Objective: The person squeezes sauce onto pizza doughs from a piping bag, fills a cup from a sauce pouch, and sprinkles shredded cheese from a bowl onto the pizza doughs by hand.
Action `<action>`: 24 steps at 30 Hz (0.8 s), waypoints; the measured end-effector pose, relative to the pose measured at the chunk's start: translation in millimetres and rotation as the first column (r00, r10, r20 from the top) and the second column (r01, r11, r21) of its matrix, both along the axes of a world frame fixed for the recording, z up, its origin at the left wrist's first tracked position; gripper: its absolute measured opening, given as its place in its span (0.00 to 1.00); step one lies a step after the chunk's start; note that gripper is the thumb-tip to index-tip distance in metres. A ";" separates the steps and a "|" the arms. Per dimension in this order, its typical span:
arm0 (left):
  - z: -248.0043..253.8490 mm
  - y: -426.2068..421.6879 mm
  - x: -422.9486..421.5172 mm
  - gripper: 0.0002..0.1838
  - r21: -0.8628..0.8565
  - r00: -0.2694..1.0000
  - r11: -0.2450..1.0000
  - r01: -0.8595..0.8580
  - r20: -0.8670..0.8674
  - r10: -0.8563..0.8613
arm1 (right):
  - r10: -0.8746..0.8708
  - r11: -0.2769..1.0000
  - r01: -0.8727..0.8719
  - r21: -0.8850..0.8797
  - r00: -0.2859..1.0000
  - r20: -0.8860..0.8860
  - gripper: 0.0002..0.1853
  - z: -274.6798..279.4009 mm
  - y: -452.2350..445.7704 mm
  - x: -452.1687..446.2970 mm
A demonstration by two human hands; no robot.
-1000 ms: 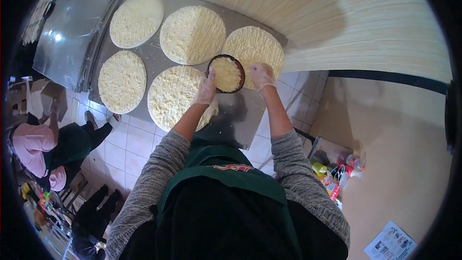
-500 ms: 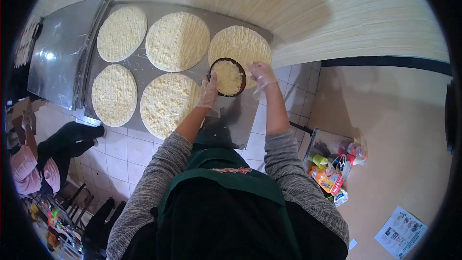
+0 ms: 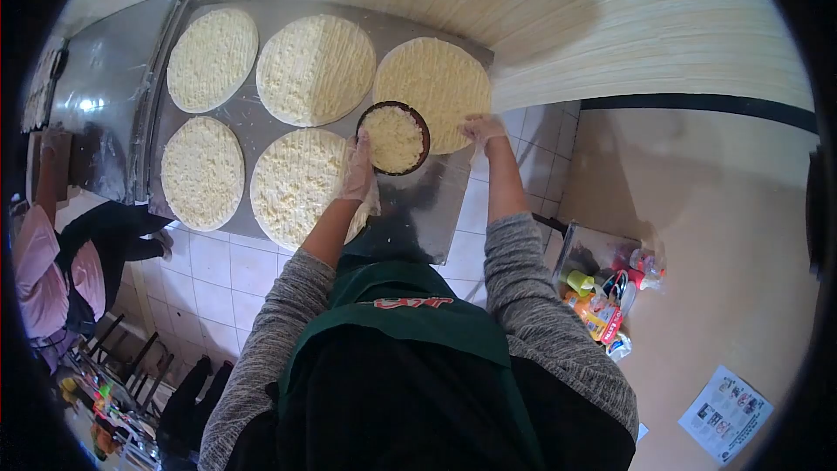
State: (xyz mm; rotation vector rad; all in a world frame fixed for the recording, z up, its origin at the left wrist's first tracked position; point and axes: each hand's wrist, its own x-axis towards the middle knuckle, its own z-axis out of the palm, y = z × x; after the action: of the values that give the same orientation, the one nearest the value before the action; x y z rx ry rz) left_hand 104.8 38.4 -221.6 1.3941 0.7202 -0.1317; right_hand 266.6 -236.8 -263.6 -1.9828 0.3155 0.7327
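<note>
In a clear plastic glove, my left hand point(image 3: 358, 171) grips the near-left rim of a round dark bowl point(image 3: 425, 146). Pale grated cheese point(image 3: 395, 138) fills much of it. The bowl overlaps the lower left of a flat round dough base point(image 3: 433, 78) with a pale, thinly ridged topping. At that base's right edge is my gloved right hand point(image 3: 482, 129), its fingers bunched together; whatever they hold is too small to make out. Left of the bowl, partly under my left hand, lies a base point(image 3: 296, 187) thickly strewn with cheese.
More topped bases, at back middle point(image 3: 316, 70), back left point(image 3: 212, 59) and front left point(image 3: 202, 173), share the metal counter point(image 3: 418, 209). A raised metal section point(image 3: 109, 87) adjoins it. Another person point(image 3: 48, 279) stands far left. Bottles and packets point(image 3: 602, 296) sit on a shelf at right.
My left hand and the bowl have shifted slightly left. My right hand has moved a little right to the base's edge. The other person's arm has moved up toward the metal section.
</note>
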 end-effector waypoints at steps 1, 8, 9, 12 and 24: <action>-3.7 -0.1 0.2 0.42 0.024 1.000 1.000 -0.001 0.004 0.001 | 0.281 0.945 -0.259 -0.200 0.956 0.086 0.06 -37.3 -24.0 -2.7; 1.2 0.0 2.9 0.40 -0.054 0.995 0.998 0.046 0.095 -0.041 | -0.306 0.941 0.320 0.112 0.944 -0.121 0.06 26.1 -14.7 -29.1; 4.4 0.4 2.7 0.40 -0.092 0.996 0.995 0.041 0.079 -0.033 | -0.309 0.940 0.322 0.112 0.943 -0.121 0.06 16.4 -24.1 -14.5; 5.8 -1.6 2.2 0.39 -0.147 0.998 0.989 0.031 0.060 -0.023 | 0.424 0.659 -0.488 -0.572 0.870 -0.253 0.10 10.1 -36.4 27.7; 17.6 -7.8 2.1 0.39 -0.223 0.998 0.975 0.019 0.070 -0.004 | 0.116 0.876 -0.200 -0.440 0.971 -0.209 0.13 -33.2 -49.4 75.8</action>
State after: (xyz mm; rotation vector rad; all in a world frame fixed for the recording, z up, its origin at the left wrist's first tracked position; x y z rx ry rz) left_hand 107.0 30.7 -204.0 1.1817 0.6202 -0.1679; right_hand 342.4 -286.1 -296.8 -2.4174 0.4704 1.0162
